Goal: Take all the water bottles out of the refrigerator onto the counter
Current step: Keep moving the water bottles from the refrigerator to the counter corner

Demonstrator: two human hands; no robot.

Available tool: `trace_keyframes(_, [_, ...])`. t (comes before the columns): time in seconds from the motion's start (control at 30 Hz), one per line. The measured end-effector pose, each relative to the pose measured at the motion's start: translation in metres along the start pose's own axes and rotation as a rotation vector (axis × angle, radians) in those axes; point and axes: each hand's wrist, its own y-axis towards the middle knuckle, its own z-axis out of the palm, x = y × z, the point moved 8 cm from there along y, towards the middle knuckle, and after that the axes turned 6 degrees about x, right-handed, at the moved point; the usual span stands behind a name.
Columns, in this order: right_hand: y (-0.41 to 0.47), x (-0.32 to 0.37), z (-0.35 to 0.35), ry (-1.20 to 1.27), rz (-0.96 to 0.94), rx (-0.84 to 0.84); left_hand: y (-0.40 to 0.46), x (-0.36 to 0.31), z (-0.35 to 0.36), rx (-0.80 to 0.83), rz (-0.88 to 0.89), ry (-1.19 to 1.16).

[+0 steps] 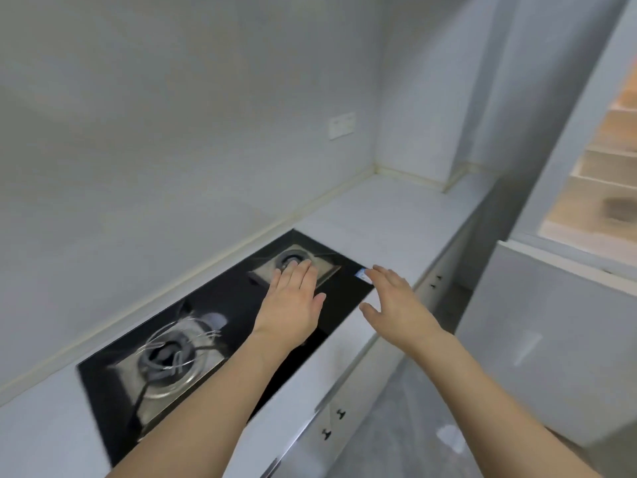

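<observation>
Both my arms reach forward over the white counter [396,215]. My left hand [293,301] hovers above the black stove with straight fingers and holds nothing. My right hand [396,305] is spread flat over the counter's front edge, also empty. The refrigerator [551,326] stands at the right, its white door partly open with lit shelves [606,160] showing inside. No water bottle is in view.
A black glass gas stove [220,326] with two burners is set into the counter. A wall socket [341,125] sits on the back wall. White cabinet doors [344,401] with dark handles run below the counter, above a grey floor [406,426].
</observation>
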Motion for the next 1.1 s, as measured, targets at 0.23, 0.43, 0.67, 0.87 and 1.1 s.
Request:
trace_keyframes(0.23, [-0.018,-0.095,-0.042,-0.001,0.185,-0.077,0.073,-0.091,0.018,0.026,0.196,-0.047])
trace_keyframes(0.43, [-0.019,-0.161,-0.072,-0.009,0.289,-0.134,0.127,-0.157,0.041,0.044,0.328,-0.059])
trace_keyframes(0.67, [0.008,-0.244,-0.103,0.023,0.404,-0.154,0.204,-0.216,0.063,0.068,0.413,-0.152])
trace_keyframes(0.87, [0.04,-0.309,-0.132,0.023,0.476,-0.149,0.285,-0.254,0.082,0.091,0.421,-0.234])
trace_keyframes(1.1, [0.045,-0.392,-0.189,0.02,0.614,-0.232,0.369,-0.333,0.098,0.132,0.519,-0.276])
